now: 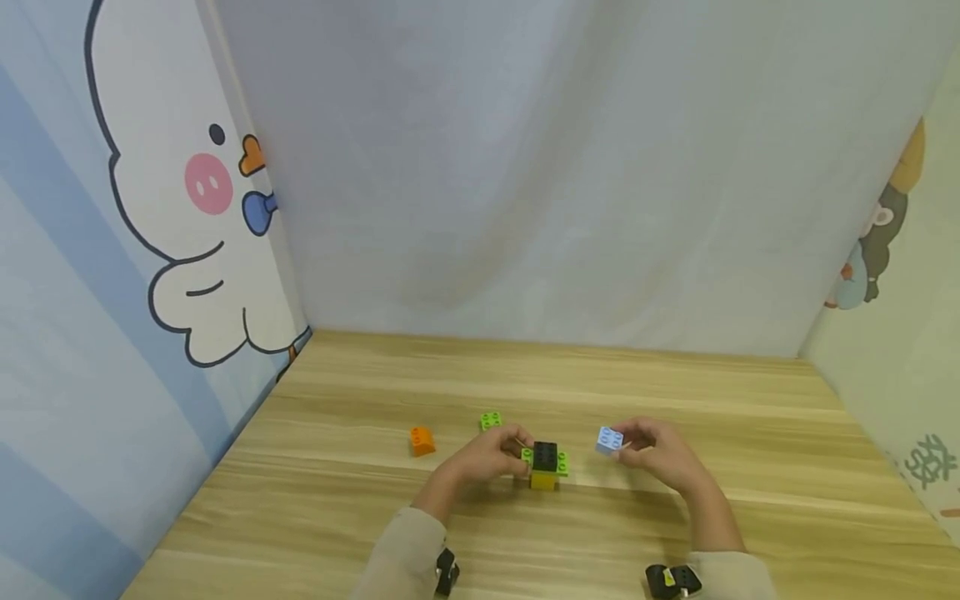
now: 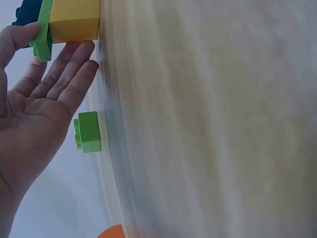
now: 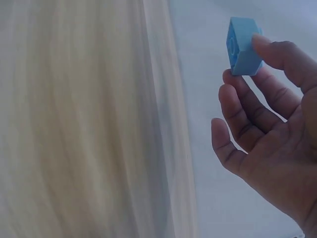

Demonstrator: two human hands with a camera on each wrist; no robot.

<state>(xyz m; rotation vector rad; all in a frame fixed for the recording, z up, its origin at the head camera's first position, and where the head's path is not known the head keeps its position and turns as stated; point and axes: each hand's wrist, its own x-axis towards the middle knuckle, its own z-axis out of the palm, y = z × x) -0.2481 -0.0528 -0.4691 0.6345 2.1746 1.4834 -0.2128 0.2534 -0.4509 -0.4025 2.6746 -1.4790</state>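
On the wooden table (image 1: pixel 345 517) stands a small stack (image 1: pixel 545 465): a yellow brick (image 2: pixel 74 22) below, a green plate (image 2: pixel 43 29) on it and a black brick on top. My left hand (image 1: pixel 504 457) holds this stack from the left, with the fingers against the yellow brick and the thumb on the plate's edge. My right hand (image 1: pixel 637 448) hovers just right of the stack and pinches a light blue brick (image 1: pixel 609 440) between thumb and fingertips. In the right wrist view the blue brick (image 3: pixel 242 47) sits at the tips of my fingers (image 3: pixel 237 94).
A small green brick (image 1: pixel 491 421) lies just behind my left hand, and an orange brick (image 1: pixel 422 441) lies further left. Both also show in the left wrist view, the green brick (image 2: pixel 88 131) and the orange one (image 2: pixel 111 232). Cloth walls close the table on three sides.
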